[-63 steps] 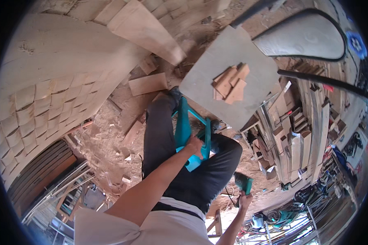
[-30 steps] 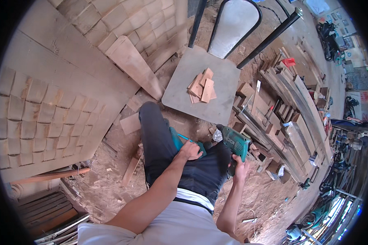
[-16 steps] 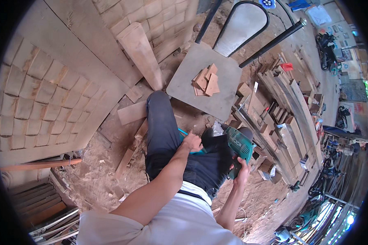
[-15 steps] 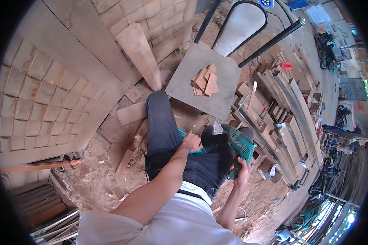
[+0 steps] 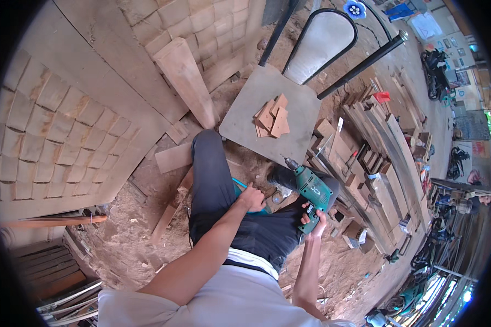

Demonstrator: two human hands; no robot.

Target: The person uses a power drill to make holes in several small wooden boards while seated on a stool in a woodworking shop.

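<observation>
My right hand [image 5: 314, 219] is wrapped round the grip of a green power drill [image 5: 315, 189], held over my right thigh. The drill's chuck and bit point up and away, towards the chair. Between my thighs, my left hand [image 5: 252, 199] is closed on a teal thing [image 5: 265, 209], mostly hidden by the hand and my legs; its kind cannot be made out. In front of my knees stands a metal-framed chair [image 5: 245, 103] with a flat grey seat. Several small wooden pieces [image 5: 271, 117] lie in a loose pile on that seat.
Large wooden panels with raised blocks [image 5: 60, 131] stand on the left. A thick wooden post [image 5: 185, 76] leans beside the chair. Stacked planks and offcuts [image 5: 384, 141] fill the right side. Scraps and sawdust cover the ground [image 5: 123, 245]. A motorcycle [image 5: 435, 73] stands far off.
The drill has turned upright into fuller view, its bit now showing and pointing towards the chair. My right hand has tilted with it. My left hand stays almost in place on the teal thing.
</observation>
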